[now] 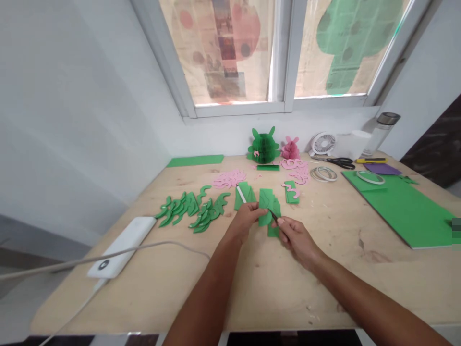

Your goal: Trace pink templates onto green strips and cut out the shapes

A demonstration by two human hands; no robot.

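Two hands, one green cutout, two honeycomb figures

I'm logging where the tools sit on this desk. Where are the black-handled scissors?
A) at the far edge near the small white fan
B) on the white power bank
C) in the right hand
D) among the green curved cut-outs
A: the scissors lie by the white fan.

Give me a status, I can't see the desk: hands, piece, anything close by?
Left hand pinching green paper piece. Right hand holding a thin dark tool against it. Green cutouts lie left, apart.
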